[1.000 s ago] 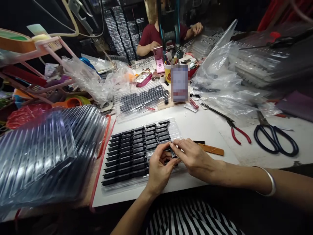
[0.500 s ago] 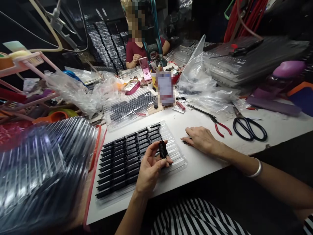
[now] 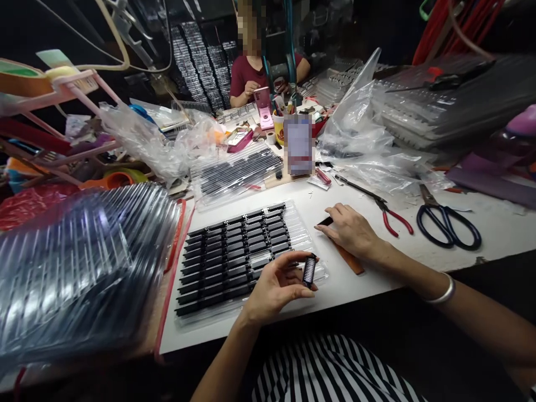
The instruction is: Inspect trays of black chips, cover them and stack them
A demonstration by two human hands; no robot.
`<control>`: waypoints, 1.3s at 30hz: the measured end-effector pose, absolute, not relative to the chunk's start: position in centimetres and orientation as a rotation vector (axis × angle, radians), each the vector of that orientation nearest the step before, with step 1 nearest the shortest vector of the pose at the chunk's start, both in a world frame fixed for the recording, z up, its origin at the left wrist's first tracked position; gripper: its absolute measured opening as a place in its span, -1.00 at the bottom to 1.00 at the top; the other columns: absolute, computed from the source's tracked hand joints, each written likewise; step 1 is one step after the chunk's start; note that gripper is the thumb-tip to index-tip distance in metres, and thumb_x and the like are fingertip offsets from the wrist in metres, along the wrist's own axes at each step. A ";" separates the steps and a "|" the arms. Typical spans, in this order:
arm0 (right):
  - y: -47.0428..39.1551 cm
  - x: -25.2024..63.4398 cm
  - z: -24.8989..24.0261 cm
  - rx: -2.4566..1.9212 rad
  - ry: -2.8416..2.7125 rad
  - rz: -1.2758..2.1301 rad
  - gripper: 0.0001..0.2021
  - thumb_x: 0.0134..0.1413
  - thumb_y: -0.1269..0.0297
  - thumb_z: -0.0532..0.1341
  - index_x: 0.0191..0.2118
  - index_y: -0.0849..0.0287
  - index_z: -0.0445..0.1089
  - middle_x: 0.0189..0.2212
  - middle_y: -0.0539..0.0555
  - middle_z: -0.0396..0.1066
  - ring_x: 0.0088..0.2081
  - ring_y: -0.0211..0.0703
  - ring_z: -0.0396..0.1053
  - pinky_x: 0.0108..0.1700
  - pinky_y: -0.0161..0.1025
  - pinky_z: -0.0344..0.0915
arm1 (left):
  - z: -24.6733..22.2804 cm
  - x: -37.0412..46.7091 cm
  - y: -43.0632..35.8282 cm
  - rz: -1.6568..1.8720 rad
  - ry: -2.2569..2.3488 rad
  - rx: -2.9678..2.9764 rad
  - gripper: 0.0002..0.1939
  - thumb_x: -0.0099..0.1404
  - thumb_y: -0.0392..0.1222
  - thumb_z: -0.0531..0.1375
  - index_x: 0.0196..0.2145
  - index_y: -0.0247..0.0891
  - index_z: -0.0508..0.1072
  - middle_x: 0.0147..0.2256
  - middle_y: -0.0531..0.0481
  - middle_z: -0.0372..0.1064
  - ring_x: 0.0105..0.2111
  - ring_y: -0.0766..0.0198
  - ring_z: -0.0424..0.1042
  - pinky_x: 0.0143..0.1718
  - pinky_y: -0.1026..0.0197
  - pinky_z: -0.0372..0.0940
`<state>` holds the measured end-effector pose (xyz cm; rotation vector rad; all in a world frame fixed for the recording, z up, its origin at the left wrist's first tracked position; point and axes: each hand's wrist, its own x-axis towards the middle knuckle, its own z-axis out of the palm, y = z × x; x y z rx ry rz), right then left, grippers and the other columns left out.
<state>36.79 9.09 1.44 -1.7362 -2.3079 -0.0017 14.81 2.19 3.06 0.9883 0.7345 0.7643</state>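
Between the thumb and fingers of my left hand is a small black ribbed part, held upright beyond the right edge of a clear plastic tray. Rows of black ribbed strips fill most of that tray. My right hand is closed on a tool with a brown handle and a dark flat end near the fingertips; its middle is hidden under the hand. The tool lies low over the white tabletop.
Red-handled pliers and dark-handled scissors lie right of my right hand. Stacked clear trays stand at left. Behind are a bagged tray, a phone, plastic bags and a person in a red shirt.
My left hand has moved right with the black part, away from the tray's strips. The brown handle now shows beneath my right hand. The whole view has shifted.
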 end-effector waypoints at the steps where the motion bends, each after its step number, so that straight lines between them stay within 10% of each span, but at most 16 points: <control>1: 9.1 36.6 1.2 -1.727 -2.298 0.003 -0.74 0.16 0.24 0.12 -0.19 0.37 0.38 -0.26 0.31 0.33 -0.20 0.13 0.29 -0.22 -0.06 0.26 | 3.1 14.8 2.1 0.751 0.733 0.991 -0.42 -0.11 -0.38 0.41 -0.08 -0.22 0.42 -0.07 -0.15 0.42 -0.35 0.23 0.49 -0.27 0.19 0.36; 15: 2.6 34.1 5.7 -1.016 -1.799 0.712 -0.63 0.06 0.31 0.27 0.02 0.14 0.29 -0.18 0.10 0.32 -0.16 -0.12 0.34 -0.12 -0.15 0.37 | 2.6 14.3 2.6 0.955 0.596 0.861 -0.46 0.00 -0.32 0.37 -0.03 -0.14 0.42 0.01 -0.10 0.37 -0.28 0.27 0.44 -0.21 0.23 0.31; 39: 0.9 32.0 4.0 -0.971 -1.818 0.678 -0.53 0.12 0.41 0.20 0.15 -0.02 0.21 -0.07 0.10 0.26 0.00 -0.07 0.27 0.02 -0.02 0.29 | 2.4 14.4 2.5 0.992 0.672 0.857 -0.44 -0.07 -0.39 0.39 -0.07 -0.15 0.44 -0.16 -0.03 0.40 -0.24 0.29 0.37 -0.25 0.28 0.31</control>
